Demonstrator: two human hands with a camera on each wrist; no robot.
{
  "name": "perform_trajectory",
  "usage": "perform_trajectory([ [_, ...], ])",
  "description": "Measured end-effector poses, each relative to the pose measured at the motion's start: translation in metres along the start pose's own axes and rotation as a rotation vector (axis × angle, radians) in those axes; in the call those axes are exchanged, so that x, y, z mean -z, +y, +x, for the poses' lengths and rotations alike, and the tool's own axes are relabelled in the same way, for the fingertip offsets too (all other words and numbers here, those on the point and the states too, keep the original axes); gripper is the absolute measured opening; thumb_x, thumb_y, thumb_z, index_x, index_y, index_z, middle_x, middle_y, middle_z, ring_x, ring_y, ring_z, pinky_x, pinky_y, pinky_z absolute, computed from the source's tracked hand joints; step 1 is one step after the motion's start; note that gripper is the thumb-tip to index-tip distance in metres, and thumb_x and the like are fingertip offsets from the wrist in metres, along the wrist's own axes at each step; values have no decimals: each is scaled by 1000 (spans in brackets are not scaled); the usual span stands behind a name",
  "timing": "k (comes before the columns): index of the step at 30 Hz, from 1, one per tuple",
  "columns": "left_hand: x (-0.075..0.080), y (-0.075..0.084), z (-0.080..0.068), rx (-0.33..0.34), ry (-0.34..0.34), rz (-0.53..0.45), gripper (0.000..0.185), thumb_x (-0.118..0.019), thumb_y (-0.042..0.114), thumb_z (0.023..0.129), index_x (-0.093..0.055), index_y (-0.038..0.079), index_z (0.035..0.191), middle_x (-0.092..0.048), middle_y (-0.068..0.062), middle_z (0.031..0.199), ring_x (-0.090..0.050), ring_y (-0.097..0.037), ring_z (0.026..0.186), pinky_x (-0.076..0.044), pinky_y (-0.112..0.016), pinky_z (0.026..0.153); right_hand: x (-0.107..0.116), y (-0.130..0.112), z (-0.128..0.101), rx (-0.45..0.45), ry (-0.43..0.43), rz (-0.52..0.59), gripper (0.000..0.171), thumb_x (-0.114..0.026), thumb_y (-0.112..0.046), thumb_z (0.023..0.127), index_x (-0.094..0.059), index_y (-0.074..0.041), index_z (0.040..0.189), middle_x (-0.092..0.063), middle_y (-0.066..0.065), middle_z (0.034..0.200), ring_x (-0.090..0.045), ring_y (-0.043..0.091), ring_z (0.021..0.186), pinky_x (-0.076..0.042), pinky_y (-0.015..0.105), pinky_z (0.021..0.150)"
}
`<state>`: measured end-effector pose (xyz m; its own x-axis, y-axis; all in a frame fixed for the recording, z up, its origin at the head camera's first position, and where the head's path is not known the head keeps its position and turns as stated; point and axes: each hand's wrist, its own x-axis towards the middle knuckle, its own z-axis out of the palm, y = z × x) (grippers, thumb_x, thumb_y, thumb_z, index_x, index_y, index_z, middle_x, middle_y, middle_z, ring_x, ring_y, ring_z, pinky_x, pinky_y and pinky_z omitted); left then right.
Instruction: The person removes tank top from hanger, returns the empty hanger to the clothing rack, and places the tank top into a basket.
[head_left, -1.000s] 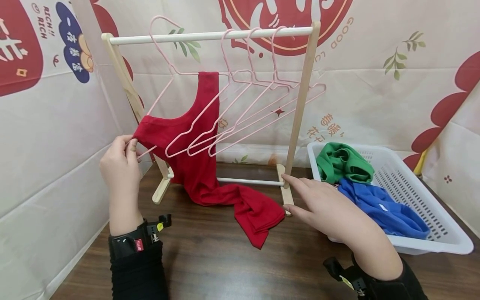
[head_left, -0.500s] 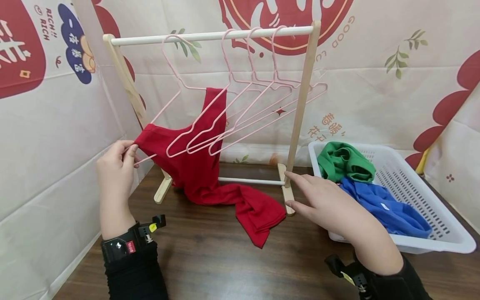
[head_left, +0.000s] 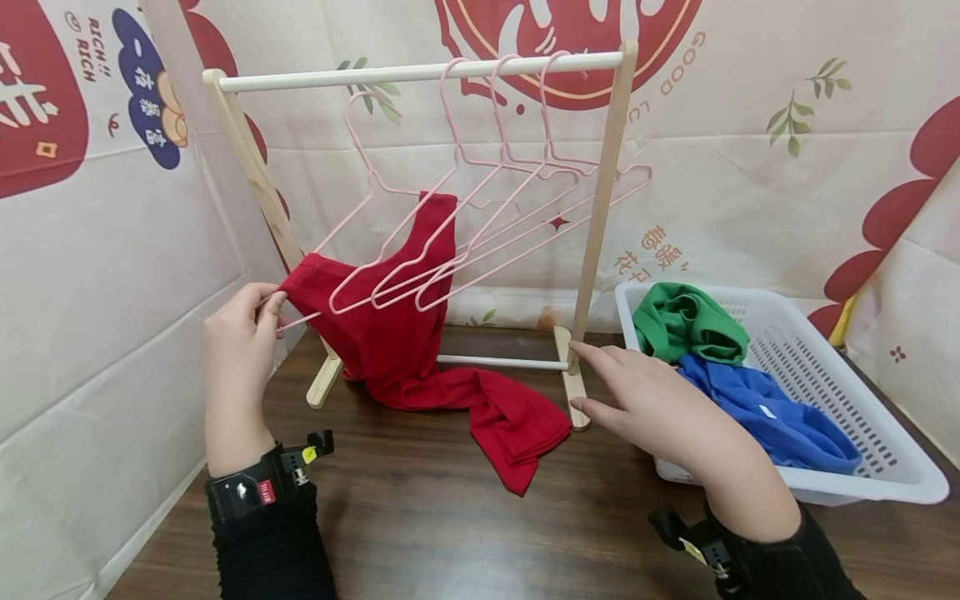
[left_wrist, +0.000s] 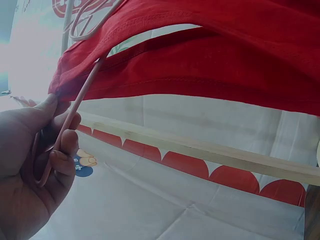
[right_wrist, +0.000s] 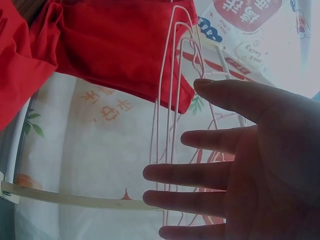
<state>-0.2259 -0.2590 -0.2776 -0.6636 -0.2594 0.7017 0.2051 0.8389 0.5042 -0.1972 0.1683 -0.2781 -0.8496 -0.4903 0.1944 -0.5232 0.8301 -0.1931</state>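
Observation:
My left hand (head_left: 243,346) grips the near end of a pink clothes hanger (left_wrist: 82,92) and pinches the shoulder edge of a red tank top (head_left: 390,325) against it. Both shoulder straps sit on this hanger, and the garment's lower part trails onto the table. The hanger's hook (head_left: 352,117) stands below the white rail (head_left: 315,80), off it. My right hand (head_left: 663,404) has its fingers extended, near the right foot (head_left: 572,392) of the wooden rack; whether it touches the post I cannot tell. In the right wrist view its straight fingers (right_wrist: 187,175) hold nothing.
Several other pink hangers (head_left: 498,125) hang on the rail's right half, overlapping the red tank top from the head view. A white basket (head_left: 911,467) at right holds a green cloth item (head_left: 686,321) and a blue garment (head_left: 772,417). A fabric wall (head_left: 112,292) stands at left.
The hanger with the red tank top has come down and slightly right, its hook dropping from above the rail to below it. My left hand has lowered a little; my right hand has barely moved.

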Motion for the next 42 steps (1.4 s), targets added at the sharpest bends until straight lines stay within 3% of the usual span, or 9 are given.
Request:
perform_trajectory([
  [6,-4,-7,2,14,-103,-58,26,-56,24,100,-67,1,107,-64,-12,75,-55,-17,63,-38,-23,56,0,0,0,7,9,-12,68,-64,-42,93,-41,-7,147,-56,18,132,-54,37,119,-44,56,94],
  [16,-6,-18,3,119,-287,-185,31,-55,28,101,-66,0,108,-63,-13,76,-58,-11,61,-45,-18,52,1,0,1,2,3,-16,69,-64,-43,93,-40,-7,147,-55,19,133,-53,38,120,-43,57,94],
  [32,-9,-30,5,101,-496,-304,25,-54,18,101,-62,-4,110,-63,-13,71,-57,-14,58,-48,-24,53,1,1,1,-14,-8,-11,69,-63,-44,93,-41,-8,147,-54,19,134,-52,39,121,-42,58,95],
  [42,-13,-34,6,112,-668,-405,28,-55,17,101,-59,-7,114,-61,-11,72,-58,-14,59,-51,-25,55,0,1,2,2,6,-17,68,-63,-42,93,-40,-8,147,-53,20,134,-52,39,121,-42,58,95],
])
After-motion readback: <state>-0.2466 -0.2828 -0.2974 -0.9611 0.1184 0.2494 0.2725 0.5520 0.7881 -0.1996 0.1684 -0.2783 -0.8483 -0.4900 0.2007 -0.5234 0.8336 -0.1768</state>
